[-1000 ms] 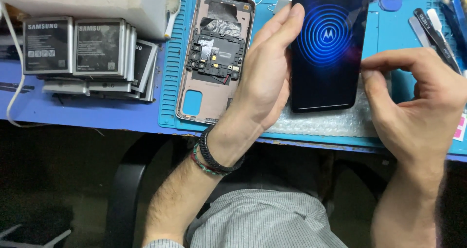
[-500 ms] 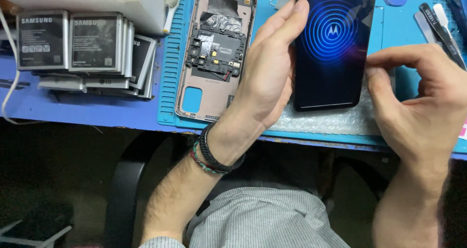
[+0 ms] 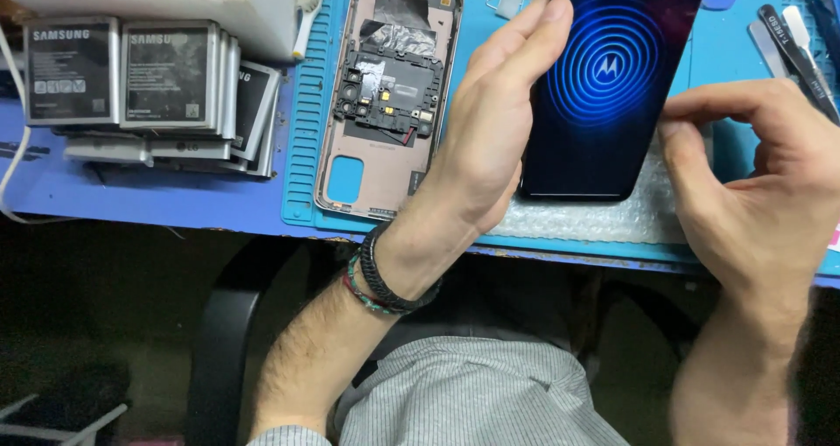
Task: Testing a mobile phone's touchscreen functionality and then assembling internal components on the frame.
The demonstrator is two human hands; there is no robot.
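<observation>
Phone (image 3: 604, 87) lit, blue ring pattern on screen, held tilted over bubble wrap (image 3: 604, 218) on bench mat (image 3: 302, 105) | left hand (image 3: 490, 140) grip closed along its edge | right hand (image 3: 752, 192) curled, empty, thumb at lower corner | step looks like screen check; opened back shell (image 3: 385, 96) lies alongside, battery stack (image 3: 140, 78) far left.

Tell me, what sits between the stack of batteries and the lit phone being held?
In the head view, an opened phone frame with bare circuitry lies on the blue mat, between the batteries and the lit phone; the left hand grips that phone's edge.
</observation>
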